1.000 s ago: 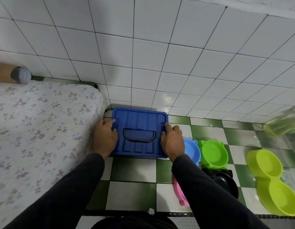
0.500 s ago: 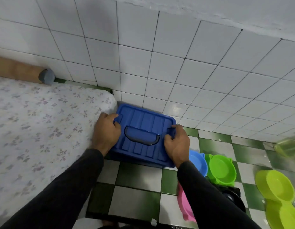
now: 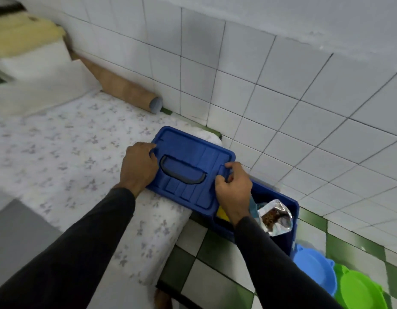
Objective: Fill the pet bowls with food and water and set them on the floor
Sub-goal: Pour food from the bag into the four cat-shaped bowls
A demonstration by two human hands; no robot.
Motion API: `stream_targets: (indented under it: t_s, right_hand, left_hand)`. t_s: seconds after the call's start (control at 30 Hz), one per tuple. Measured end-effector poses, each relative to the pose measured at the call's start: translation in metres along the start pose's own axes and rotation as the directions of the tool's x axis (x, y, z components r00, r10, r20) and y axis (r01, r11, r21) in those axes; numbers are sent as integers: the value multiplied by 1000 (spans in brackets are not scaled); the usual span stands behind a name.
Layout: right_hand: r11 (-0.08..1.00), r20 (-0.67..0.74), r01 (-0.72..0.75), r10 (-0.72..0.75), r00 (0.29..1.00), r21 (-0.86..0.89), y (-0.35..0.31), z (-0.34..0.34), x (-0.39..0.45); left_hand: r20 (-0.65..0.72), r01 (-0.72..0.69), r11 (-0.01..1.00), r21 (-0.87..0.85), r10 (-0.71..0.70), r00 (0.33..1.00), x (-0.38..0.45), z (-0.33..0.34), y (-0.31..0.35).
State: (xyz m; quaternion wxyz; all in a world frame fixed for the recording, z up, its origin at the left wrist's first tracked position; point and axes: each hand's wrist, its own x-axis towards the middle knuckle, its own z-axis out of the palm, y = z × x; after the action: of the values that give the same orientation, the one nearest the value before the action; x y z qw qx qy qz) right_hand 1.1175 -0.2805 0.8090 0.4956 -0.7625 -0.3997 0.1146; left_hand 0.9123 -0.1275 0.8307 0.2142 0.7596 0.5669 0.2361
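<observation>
Blue lid gripped at its ends by my left hand and right hand, over the bed, open blue bin beside, foil food pouch inside

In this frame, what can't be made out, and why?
- Blue bin contents: mostly hidden by the right hand and the lid; only an open foil pouch shows.
- Green bowl: cut off by the frame's bottom edge.
- Blue bowl: partly behind the right sleeve.
</observation>
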Motion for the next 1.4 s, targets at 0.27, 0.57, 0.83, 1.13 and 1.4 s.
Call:
stream_targets:
  t_s: [0.27, 0.57, 0.83, 1.13, 1.4]
  right_hand:
    - [994, 200, -15, 37, 979, -112, -43, 75, -2]
    - [952, 286, 77, 12, 958, -297, -62, 93, 7]
    - [870, 278, 234, -117, 953, -435, -58, 95, 5]
    - [859, 242, 232, -131, 961, -456, -38, 53, 5]
    - [828, 119, 99, -39, 992, -552, 7, -26, -8]
  left_hand:
    - [48, 34, 996, 88, -38, 998, 36, -46, -67]
    - [94, -16, 992, 124, 4, 996, 60, -49, -92]
    - [60, -3, 990, 144, -5, 998, 51, -43, -86]
    - [100, -199, 943, 266, 178, 979, 37, -16, -35]
    - [226, -505, 852, 140, 469, 854, 2, 46, 60]
